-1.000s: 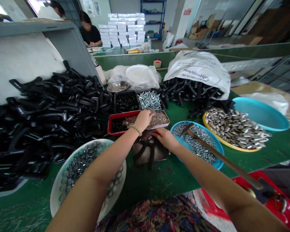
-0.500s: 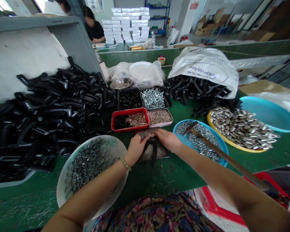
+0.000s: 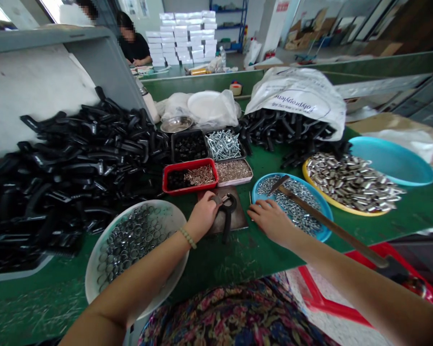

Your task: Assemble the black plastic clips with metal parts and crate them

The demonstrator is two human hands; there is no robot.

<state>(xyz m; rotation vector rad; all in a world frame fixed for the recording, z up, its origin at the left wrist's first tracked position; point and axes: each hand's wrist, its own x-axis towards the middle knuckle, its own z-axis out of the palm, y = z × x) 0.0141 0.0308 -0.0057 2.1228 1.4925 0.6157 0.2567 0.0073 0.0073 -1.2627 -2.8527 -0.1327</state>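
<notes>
On dark board [image 3: 238,216], curved black handle [image 3: 227,218], left hand [image 3: 202,217]

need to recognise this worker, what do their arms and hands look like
Both arms are bare, no gloves or sleeves. The left hand has a pale beaded bracelet at the wrist, the right hand none. Dark floral clothing covers the lap.

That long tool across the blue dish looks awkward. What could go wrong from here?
The long tool lies across the blue dish, close to the right hand, so a careless reach might knock it or nick the hand. The white bowl of metal rings sits near the bench edge under the left forearm; a bump could perhaps tip it and spill them.
</notes>
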